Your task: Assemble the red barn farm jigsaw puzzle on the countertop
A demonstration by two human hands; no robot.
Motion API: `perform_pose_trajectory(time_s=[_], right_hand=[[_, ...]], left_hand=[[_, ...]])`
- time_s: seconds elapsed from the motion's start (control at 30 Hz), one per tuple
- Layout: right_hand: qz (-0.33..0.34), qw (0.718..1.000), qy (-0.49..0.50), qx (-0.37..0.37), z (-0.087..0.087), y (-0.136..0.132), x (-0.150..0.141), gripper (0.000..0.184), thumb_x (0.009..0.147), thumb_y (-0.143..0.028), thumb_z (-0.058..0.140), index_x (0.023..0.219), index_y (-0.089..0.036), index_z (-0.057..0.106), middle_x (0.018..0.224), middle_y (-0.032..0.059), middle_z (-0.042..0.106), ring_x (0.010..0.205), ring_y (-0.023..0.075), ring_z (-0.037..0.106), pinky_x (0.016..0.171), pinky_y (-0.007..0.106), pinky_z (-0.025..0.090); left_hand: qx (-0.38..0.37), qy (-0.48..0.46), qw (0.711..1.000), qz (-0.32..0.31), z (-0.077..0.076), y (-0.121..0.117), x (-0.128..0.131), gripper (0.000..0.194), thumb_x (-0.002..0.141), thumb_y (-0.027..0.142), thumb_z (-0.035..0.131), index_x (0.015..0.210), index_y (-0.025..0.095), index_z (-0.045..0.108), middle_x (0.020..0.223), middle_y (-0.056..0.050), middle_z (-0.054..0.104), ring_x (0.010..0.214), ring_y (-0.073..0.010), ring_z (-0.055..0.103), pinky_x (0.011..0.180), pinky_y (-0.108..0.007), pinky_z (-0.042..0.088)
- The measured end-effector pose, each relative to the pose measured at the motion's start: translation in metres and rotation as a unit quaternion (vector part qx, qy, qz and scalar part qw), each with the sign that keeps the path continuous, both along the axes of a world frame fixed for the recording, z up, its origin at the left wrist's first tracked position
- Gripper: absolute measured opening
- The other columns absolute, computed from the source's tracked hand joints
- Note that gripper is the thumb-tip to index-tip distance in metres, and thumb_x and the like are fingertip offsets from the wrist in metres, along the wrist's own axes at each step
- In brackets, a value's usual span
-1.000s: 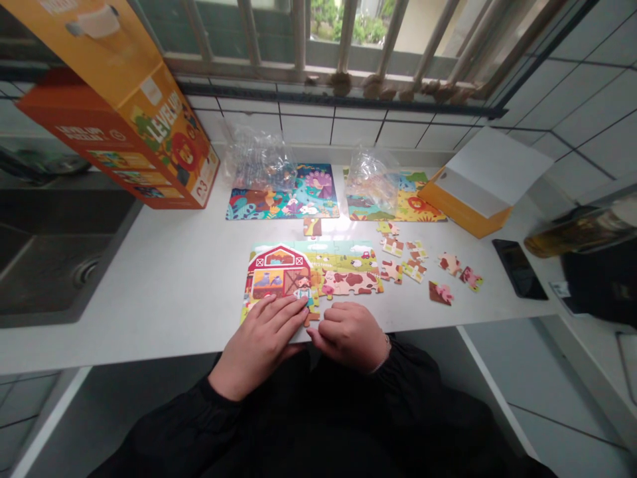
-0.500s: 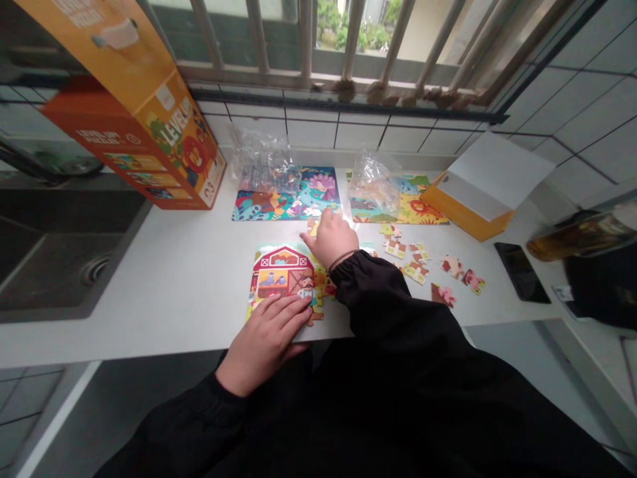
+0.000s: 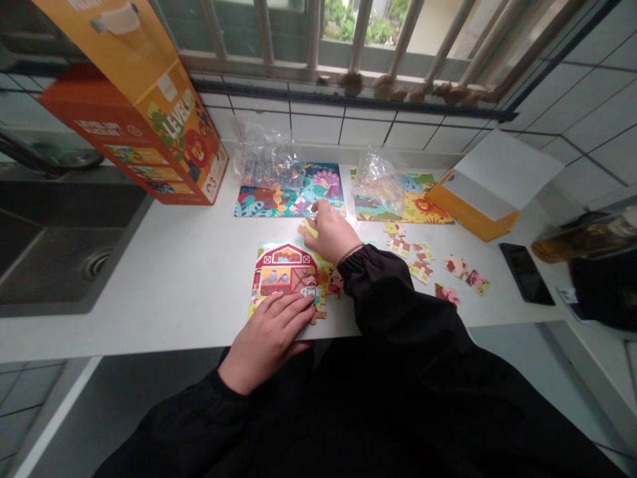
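Note:
A partly built farm puzzle (image 3: 286,269) with a red barn lies on the white counter (image 3: 189,279) in front of me. My left hand (image 3: 271,335) lies flat and open on its near edge, fingers stretched out. My right hand (image 3: 331,232) reaches over the puzzle's far edge, fingers closed on a puzzle piece (image 3: 307,228) with a yellow-green face. Several loose pieces (image 3: 423,259) lie scattered to the right of the puzzle.
Two finished puzzles (image 3: 291,192) lie at the back, each with a clear plastic bag (image 3: 378,179) on it. An orange puzzle box (image 3: 149,113) leans at the left, an open yellow box (image 3: 490,192) at the right. A black phone (image 3: 527,272) lies near the right edge. A sink (image 3: 54,245) is at the left.
My right hand left the near edge of the farm puzzle, reached to the loose piece beyond its far edge and closed on it. My left hand stayed flat on the puzzle.

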State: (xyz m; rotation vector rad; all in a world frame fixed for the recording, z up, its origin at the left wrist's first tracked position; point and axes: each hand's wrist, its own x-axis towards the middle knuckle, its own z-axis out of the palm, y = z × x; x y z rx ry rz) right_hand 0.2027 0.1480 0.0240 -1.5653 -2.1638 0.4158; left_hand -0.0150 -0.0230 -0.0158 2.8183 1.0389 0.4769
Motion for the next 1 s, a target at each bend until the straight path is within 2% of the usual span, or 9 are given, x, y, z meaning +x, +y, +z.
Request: perform_pose_trajectory(time_s=[0.1,0.17,0.33,0.43,0.53,0.77,0.87,1.0], right_hand=[[0.108,0.991,0.082,0.023,0.000,-0.026,0.024,0.046,0.094,-0.024,0.069,0.134,-0.021,0.046,0.122,0.0112,0.068,0.109,0.0235,0.068,0.096,0.037,0.058],[0.130,0.984,0.111,0.040,-0.002,-0.053,0.040,0.043,0.092,-0.025,0.073,0.129,-0.022,0.050,0.118,0.0097,0.069,0.105,0.0240,0.070,0.091,0.038,0.059],[0.122,0.986,0.113,0.022,-0.013,-0.128,0.070,0.050,0.090,-0.019,0.077,0.134,-0.025,0.053,0.122,0.0107,0.072,0.108,0.0265,0.073,0.092,0.040,0.062],[0.118,0.986,0.120,0.015,-0.020,-0.156,0.078,0.049,0.090,-0.016,0.078,0.132,-0.025,0.055,0.121,0.0106,0.072,0.111,0.0277,0.072,0.096,0.043,0.062],[0.110,0.985,0.134,0.023,-0.026,-0.167,0.078,0.048,0.090,-0.014,0.077,0.133,-0.024,0.056,0.120,0.0106,0.072,0.112,0.0276,0.071,0.096,0.044,0.062],[0.103,0.981,0.151,0.069,-0.037,-0.169,0.070,0.035,0.093,-0.015,0.075,0.122,-0.026,0.060,0.128,0.0109,0.075,0.121,0.0289,0.071,0.104,0.050,0.060],[0.111,0.980,0.152,0.070,-0.035,-0.170,0.069,0.037,0.094,-0.014,0.075,0.125,-0.026,0.060,0.134,0.0101,0.075,0.126,0.0275,0.070,0.109,0.049,0.059],[0.106,0.982,0.141,0.067,-0.036,-0.170,0.071,0.044,0.092,-0.012,0.075,0.130,-0.027,0.061,0.133,0.0080,0.077,0.123,0.0272,0.071,0.108,0.048,0.059]], left_hand=[[-0.001,-0.008,1.000,0.003,0.001,0.000,0.001,0.057,0.101,0.038,0.075,0.155,0.022,0.062,0.158,-0.011,0.066,0.143,-0.0335,0.061,0.122,-0.054,0.042],[-0.002,-0.011,1.000,0.004,0.002,-0.001,0.001,0.059,0.100,0.036,0.076,0.156,0.023,0.061,0.158,-0.011,0.066,0.143,-0.0334,0.062,0.122,-0.054,0.043],[-0.005,-0.008,1.000,0.004,0.001,-0.001,0.001,0.060,0.100,0.037,0.077,0.156,0.021,0.061,0.160,-0.011,0.064,0.144,-0.0341,0.061,0.123,-0.055,0.042],[-0.010,-0.011,1.000,0.003,0.001,0.000,0.000,0.060,0.100,0.039,0.077,0.155,0.022,0.061,0.160,-0.011,0.064,0.144,-0.0342,0.060,0.122,-0.055,0.042],[-0.008,-0.013,1.000,0.001,0.001,0.001,0.000,0.058,0.101,0.041,0.076,0.154,0.022,0.062,0.159,-0.012,0.065,0.143,-0.0340,0.061,0.122,-0.055,0.042],[-0.013,-0.003,1.000,0.003,0.002,0.000,0.001,0.055,0.103,0.041,0.074,0.153,0.023,0.061,0.161,-0.012,0.063,0.145,-0.0333,0.060,0.121,-0.054,0.042],[-0.010,-0.001,1.000,0.004,0.002,0.000,0.001,0.054,0.103,0.042,0.074,0.152,0.022,0.062,0.161,-0.012,0.063,0.144,-0.0334,0.060,0.121,-0.053,0.041],[-0.003,-0.005,1.000,0.002,0.003,0.001,0.001,0.053,0.104,0.042,0.073,0.151,0.021,0.063,0.159,-0.012,0.065,0.143,-0.0333,0.061,0.121,-0.053,0.041]])
